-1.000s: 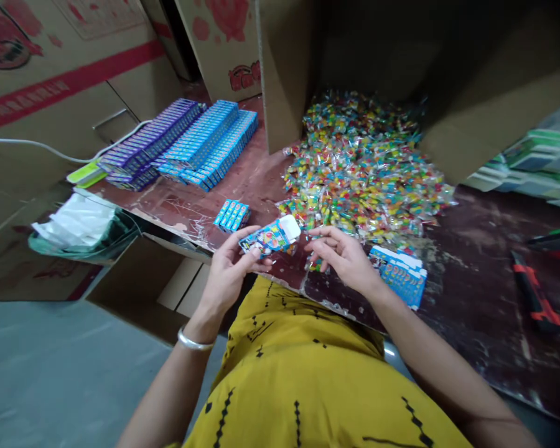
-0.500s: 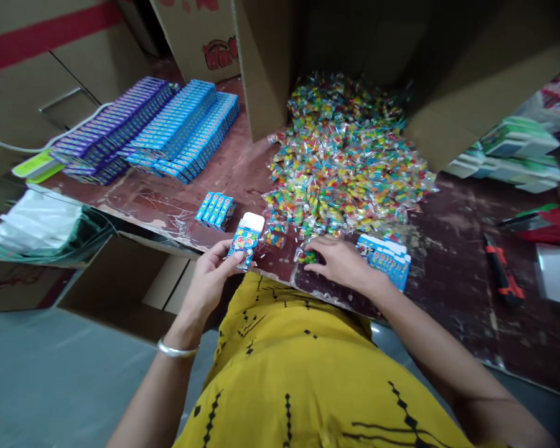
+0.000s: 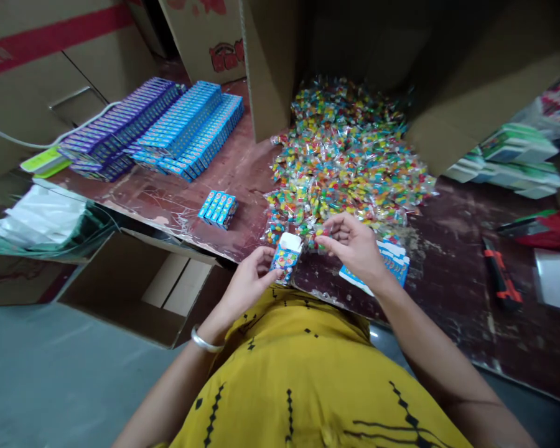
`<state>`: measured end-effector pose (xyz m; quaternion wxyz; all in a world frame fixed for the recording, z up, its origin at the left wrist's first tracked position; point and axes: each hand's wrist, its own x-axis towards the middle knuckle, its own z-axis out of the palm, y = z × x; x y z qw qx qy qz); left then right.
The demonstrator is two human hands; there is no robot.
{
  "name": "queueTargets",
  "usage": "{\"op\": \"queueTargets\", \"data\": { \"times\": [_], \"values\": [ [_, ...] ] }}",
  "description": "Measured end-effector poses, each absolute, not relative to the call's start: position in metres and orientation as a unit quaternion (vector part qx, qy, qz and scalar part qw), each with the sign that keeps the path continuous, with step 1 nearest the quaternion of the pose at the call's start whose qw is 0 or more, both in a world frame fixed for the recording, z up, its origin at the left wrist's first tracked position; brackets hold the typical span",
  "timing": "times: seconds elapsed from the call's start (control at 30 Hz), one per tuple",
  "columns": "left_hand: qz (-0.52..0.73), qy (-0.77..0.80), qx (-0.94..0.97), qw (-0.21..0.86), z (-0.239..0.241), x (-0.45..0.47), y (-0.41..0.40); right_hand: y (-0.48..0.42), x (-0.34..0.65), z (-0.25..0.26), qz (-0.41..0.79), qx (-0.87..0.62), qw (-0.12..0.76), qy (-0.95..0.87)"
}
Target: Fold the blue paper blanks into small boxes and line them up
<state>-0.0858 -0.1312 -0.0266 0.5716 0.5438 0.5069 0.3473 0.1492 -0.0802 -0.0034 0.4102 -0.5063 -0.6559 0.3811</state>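
Between thumb and fingers, my left hand [image 3: 254, 277] grips a small blue candy box [image 3: 287, 258] with its white top flap up, tilted at the table's front edge. Just right of it, my right hand [image 3: 354, 246] pinches a small clear packet of colourful candies [image 3: 323, 231]; the fingers partly cover it. Behind both hands spreads a large heap of candy packets [image 3: 350, 168]. Flat blue box blanks [image 3: 392, 261] lie under and beside my right wrist. A short row of filled-out blue boxes [image 3: 218, 209] stands left of the heap.
Stacked blue boxes [image 3: 182, 124] and purple boxes [image 3: 121, 124] stand at the back left. An open carton [image 3: 135, 292] sits below the table's left edge. Cardboard walls [image 3: 270, 68] flank the heap. A black and orange cutter [image 3: 501, 274] lies at right, near green-white cartons [image 3: 518, 149].
My left hand has brought the blue box rightward, closer to my right hand. My right hand has lifted a candy packet from the table and shifted slightly right.
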Motion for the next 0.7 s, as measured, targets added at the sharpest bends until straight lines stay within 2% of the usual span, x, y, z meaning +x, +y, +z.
{"op": "queueTargets", "data": {
  "times": [0.07,0.17,0.3,0.43,0.53,0.7],
  "values": [
    [0.339,0.487,0.555,0.583,-0.026,-0.073,-0.131,-0.083,0.141,0.007,0.373,-0.494,0.476,-0.625],
    [0.346,0.466,0.563,0.588,-0.022,-0.057,-0.131,-0.087,0.128,0.015,0.291,-0.489,0.504,-0.650],
    [0.382,0.455,0.545,0.592,-0.017,-0.047,-0.129,-0.089,0.121,0.013,0.182,-0.473,0.494,-0.707],
    [0.415,0.467,0.513,0.589,-0.017,-0.046,-0.130,-0.088,0.127,0.013,0.147,-0.451,0.433,-0.767],
    [0.428,0.466,0.509,0.583,-0.021,-0.043,-0.132,-0.087,0.134,0.019,0.178,-0.442,0.380,-0.793],
    [0.455,0.477,0.522,0.540,-0.020,-0.038,-0.137,-0.084,0.138,0.026,0.337,-0.467,0.356,-0.736]
  ]
}}
